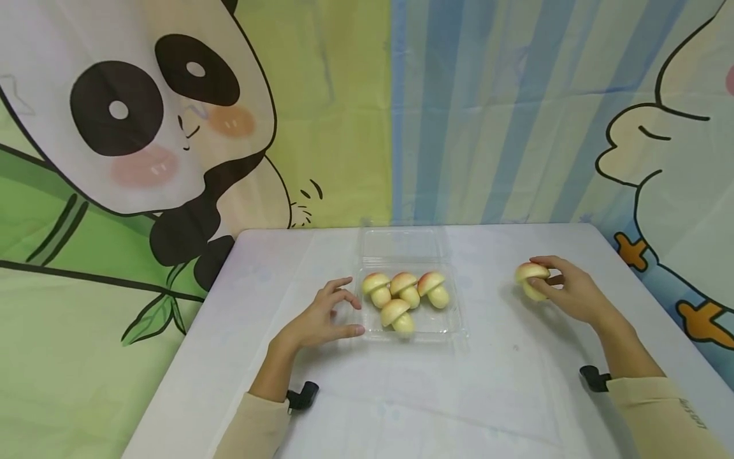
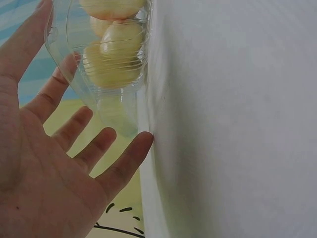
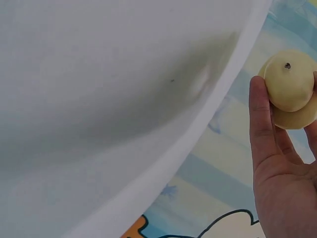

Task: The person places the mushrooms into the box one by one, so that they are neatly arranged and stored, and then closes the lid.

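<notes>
A clear plastic tray (image 1: 453, 319) lies open at the middle of the white table (image 1: 470, 389), with several yellow-pink toy mushrooms (image 1: 406, 288) inside. My left hand (image 1: 323, 315) rests beside the tray's left edge, fingers spread and relaxed, thumb tip near the rim; in the left wrist view the hand (image 2: 64, 163) is open beside the tray (image 2: 116, 106). At the right, my right hand (image 1: 564, 290) pinches another toy mushroom (image 1: 531, 279) just above the table. The right wrist view shows that mushroom (image 3: 291, 89) held between the fingers (image 3: 262, 124).
The tray's clear lid (image 1: 401, 242) lies flat behind it. A cartoon panda backdrop (image 1: 143, 127) hangs behind the table. The table's left edge (image 1: 172, 376) and right edge (image 1: 659, 306) fall away close to my forearms.
</notes>
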`<state>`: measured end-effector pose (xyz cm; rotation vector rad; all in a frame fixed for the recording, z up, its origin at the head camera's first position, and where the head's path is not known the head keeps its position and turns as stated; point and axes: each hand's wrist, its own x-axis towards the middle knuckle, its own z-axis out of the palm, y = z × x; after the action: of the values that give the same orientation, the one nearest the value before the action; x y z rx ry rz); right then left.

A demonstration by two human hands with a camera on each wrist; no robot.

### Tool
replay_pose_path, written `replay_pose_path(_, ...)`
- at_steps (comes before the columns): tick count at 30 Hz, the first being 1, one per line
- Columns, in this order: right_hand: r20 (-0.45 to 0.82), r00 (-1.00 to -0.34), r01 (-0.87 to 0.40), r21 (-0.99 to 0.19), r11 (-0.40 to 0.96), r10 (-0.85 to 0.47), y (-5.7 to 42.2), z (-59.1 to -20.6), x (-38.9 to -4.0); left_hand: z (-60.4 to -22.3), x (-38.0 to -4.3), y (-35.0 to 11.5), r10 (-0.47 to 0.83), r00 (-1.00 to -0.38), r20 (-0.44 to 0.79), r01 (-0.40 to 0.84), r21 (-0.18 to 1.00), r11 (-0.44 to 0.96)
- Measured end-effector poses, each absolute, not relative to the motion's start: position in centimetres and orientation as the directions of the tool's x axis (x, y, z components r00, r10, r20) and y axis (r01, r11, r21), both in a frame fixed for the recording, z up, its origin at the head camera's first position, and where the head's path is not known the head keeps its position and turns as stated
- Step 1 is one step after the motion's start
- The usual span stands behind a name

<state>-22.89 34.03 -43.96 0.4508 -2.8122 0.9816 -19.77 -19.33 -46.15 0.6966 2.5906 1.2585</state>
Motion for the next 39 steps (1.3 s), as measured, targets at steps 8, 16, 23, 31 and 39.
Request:
replay_pose_path(8,0.211,-0.940,-0.342,-0.608,0.716,-0.269,32.7,-43.3,-23.0,-46.4,-19.7,-19.4,0.477,-0.878,0.032,0.323,0.776,0.542)
replay_pose_path(16,0.258,-0.930,-0.368,-0.617,0.695,-0.263,31.2,-43.2,-22.8,-46.2,-19.8,-19.4,0.476,-0.879,0.029,0.324,0.768,0.552)
replay_pose_path(23,0.291,-0.904,-0.428,-0.632,0.646,-0.314,29.3,-42.6,-22.6,-46.4,-19.8,-19.4,0.476,-0.878,0.041,0.332,0.770,0.544)
replay_pose_path(31,0.344,-0.861,-0.508,-0.577,0.640,-0.373,27.8,-42.3,-23.1,-46.7,-19.8,-19.4,0.478,-0.878,0.035,0.328,0.771,0.546)
replay_pose_path(39,0.400,-0.823,-0.569,-0.571,0.593,-0.404,25.6,-41.5,-23.0,-46.4,-19.9,-19.4,0.478,-0.877,0.041,0.330,0.774,0.540)
